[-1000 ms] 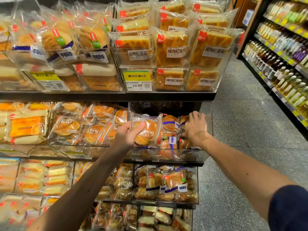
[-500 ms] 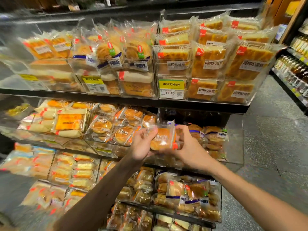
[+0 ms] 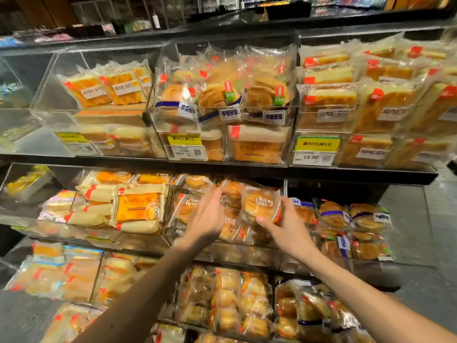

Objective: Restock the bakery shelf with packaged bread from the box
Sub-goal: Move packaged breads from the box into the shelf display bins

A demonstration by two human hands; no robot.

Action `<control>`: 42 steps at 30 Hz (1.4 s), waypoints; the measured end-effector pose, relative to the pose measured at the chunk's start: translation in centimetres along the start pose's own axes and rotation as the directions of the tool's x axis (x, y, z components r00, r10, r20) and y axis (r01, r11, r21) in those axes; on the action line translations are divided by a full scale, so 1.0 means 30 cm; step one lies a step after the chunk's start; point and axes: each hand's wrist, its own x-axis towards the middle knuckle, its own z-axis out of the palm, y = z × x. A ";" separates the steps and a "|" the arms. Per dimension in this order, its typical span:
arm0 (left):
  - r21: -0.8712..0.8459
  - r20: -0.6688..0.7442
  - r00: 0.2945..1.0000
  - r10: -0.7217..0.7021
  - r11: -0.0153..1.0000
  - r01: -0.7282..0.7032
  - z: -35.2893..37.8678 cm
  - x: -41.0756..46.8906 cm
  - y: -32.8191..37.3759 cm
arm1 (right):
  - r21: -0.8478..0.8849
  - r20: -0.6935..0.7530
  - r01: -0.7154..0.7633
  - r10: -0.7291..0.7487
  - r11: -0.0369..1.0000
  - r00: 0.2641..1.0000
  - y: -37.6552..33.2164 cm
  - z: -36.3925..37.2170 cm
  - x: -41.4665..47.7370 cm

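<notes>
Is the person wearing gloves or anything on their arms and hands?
No gloves. The left hand and right hand are bare, with no rings that I can see. The left forearm and right forearm are bare too: no sleeves in view, no watch or bracelet.

Bun pack [image 3: 261, 206] print is too blurred to read.

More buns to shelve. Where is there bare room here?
Free: the dark gap above the blue-banded rolls, right of the bun pack in the right hand; also the left part of the top-left clear bin. Crowded: the bun bin at the left hand and the top-right cake stacks.
</notes>
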 end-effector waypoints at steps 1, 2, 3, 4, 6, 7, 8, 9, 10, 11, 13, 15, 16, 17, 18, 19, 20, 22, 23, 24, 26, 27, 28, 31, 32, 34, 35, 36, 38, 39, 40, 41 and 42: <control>0.134 0.041 0.998 0.040 0.990 -0.045 -0.010 0.029 -0.017 | -0.014 -0.036 -0.005 0.005 1.000 0.999 -0.010 0.024 0.013; 0.270 0.074 0.995 0.059 0.960 -0.077 -0.016 0.054 -0.024 | -0.033 -0.074 -0.013 0.010 0.999 0.997 -0.022 0.049 0.024; 0.389 0.093 0.993 0.080 0.915 -0.110 -0.017 0.077 -0.026 | -0.048 -0.112 -0.026 0.021 0.998 0.993 -0.033 0.070 0.034; 0.478 0.117 0.987 0.108 0.865 -0.152 -0.013 0.095 -0.027 | -0.056 -0.154 -0.043 0.034 0.998 0.988 -0.045 0.091 0.043; 0.595 0.167 0.969 0.183 0.765 -0.247 0.001 0.120 -0.044 | -0.047 -0.235 -0.065 0.052 0.997 0.970 -0.068 0.126 0.065; 0.638 0.191 0.960 0.206 0.718 -0.280 0.008 0.128 -0.061 | -0.042 -0.266 -0.072 0.058 0.997 0.962 -0.079 0.140 0.079; 0.670 0.212 0.952 0.222 0.676 -0.307 0.012 0.134 -0.073 | -0.038 -0.286 -0.080 0.066 0.996 0.956 -0.090 0.153 0.093; 0.692 0.231 0.944 0.237 0.642 -0.330 0.016 0.142 -0.088 | -0.024 -0.297 -0.092 0.081 0.995 0.951 -0.097 0.165 0.110; 0.701 0.241 0.938 0.249 0.624 -0.346 0.017 0.146 -0.100 | -0.002 -0.303 -0.105 0.099 0.994 0.948 -0.099 0.175 0.126; 0.697 0.251 0.934 0.254 0.622 -0.357 0.014 0.149 -0.109 | 0.020 -0.306 -0.113 0.114 0.993 0.945 -0.100 0.184 0.140; 0.667 0.255 0.925 0.281 0.642 -0.379 0.003 0.152 -0.129 | 0.041 -0.308 -0.113 0.120 0.993 0.944 -0.100 0.198 0.161; 0.598 0.225 0.917 0.329 0.697 -0.396 -0.008 0.154 -0.153 | 0.047 -0.297 -0.100 0.109 0.994 0.949 -0.101 0.207 0.177; 0.553 0.195 0.917 0.348 0.733 -0.396 -0.016 0.156 -0.162 | 0.055 -0.290 -0.092 0.104 0.994 0.951 -0.104 0.211 0.182; 0.515 0.167 0.918 0.360 0.762 -0.392 -0.024 0.159 -0.170 | 0.073 -0.283 -0.090 0.107 0.993 0.953 -0.106 0.217 0.189; 0.498 0.146 0.916 0.373 0.772 -0.394 -0.032 0.164 -0.179 | 0.097 -0.278 -0.089 0.112 0.991 0.954 -0.107 0.224 0.194; 0.502 0.132 0.909 0.395 0.764 -0.405 -0.035 0.171 -0.188 | 0.121 -0.275 -0.089 0.120 0.989 0.954 -0.108 0.231 0.200; 0.511 0.126 0.900 0.418 0.751 -0.420 -0.036 0.177 -0.196 | 0.145 -0.278 -0.088 0.126 0.985 0.952 -0.109 0.237 0.204; 0.521 0.117 0.883 0.454 0.729 -0.444 -0.031 0.190 -0.215 | 0.193 -0.302 -0.090 0.146 0.977 0.942 -0.115 0.247 0.215; 0.523 0.109 0.876 0.469 0.723 -0.452 -0.029 0.195 -0.221 | 0.212 -0.316 -0.095 0.161 0.973 0.935 -0.121 0.250 0.220; 0.529 0.097 0.867 0.489 0.713 -0.460 -0.025 0.199 -0.226 | 0.229 -0.328 -0.104 0.177 0.968 0.928 -0.126 0.253 0.225; 0.568 0.055 0.849 0.526 0.682 -0.460 -0.009 0.210 -0.234 | 0.241 -0.345 -0.125 0.205 0.962 0.916 -0.122 0.262 0.236; 0.580 0.024 0.851 0.525 0.686 -0.440 -0.001 0.216 -0.234 | 0.236 -0.347 -0.136 0.214 0.962 0.913 -0.123 0.265 0.241; 0.582 0.009 0.857 0.516 0.695 -0.424 0.005 0.221 -0.231 | 0.231 -0.348 -0.142 0.218 0.963 0.912 -0.127 0.268 0.244; 0.585 -0.009 0.876 0.482 0.713 -0.386 0.013 0.231 -0.217 | 0.244 -0.339 -0.130 0.210 0.961 0.917 -0.143 0.271 0.247; 0.595 -0.019 0.875 0.484 0.708 -0.379 0.014 0.231 -0.216 | 0.247 -0.329 -0.127 0.207 0.960 0.921 -0.144 0.272 0.244; 0.616 -0.051 0.860 0.508 0.694 -0.374 0.011 0.234 -0.225 | 0.261 -0.285 -0.122 0.197 0.958 0.938 -0.138 0.275 0.231; 0.623 -0.076 0.848 0.524 0.690 -0.370 0.006 0.237 -0.232 | 0.297 -0.250 -0.119 0.197 0.947 0.948 -0.131 0.278 0.226; 0.628 -0.095 0.837 0.539 0.684 -0.370 0.001 0.243 -0.238 | 0.348 -0.217 -0.120 0.205 0.930 0.954 -0.131 0.281 0.222; 0.637 -0.101 0.820 0.564 0.669 -0.382 -0.006 0.246 -0.245 | 0.359 -0.202 -0.128 0.211 0.925 0.956 -0.127 0.280 0.233; 0.643 -0.094 0.818 0.567 0.662 -0.385 -0.007 0.246 -0.246 | 0.312 -0.227 -0.124 0.201 0.942 0.953 -0.122 0.277 0.248; 0.650 -0.087 0.819 0.567 0.655 -0.385 -0.005 0.247 -0.248 | 0.265 -0.253 -0.120 0.189 0.957 0.949 -0.120 0.275 0.261; 0.655 -0.081 0.822 0.563 0.652 -0.382 -0.004 0.248 -0.248 | 0.226 -0.270 -0.121 0.182 0.967 0.946 -0.119 0.275 0.273; 0.659 -0.082 0.826 0.558 0.652 -0.376 -0.003 0.252 -0.249 | 0.197 -0.278 -0.126 0.179 0.972 0.944 -0.119 0.277 0.285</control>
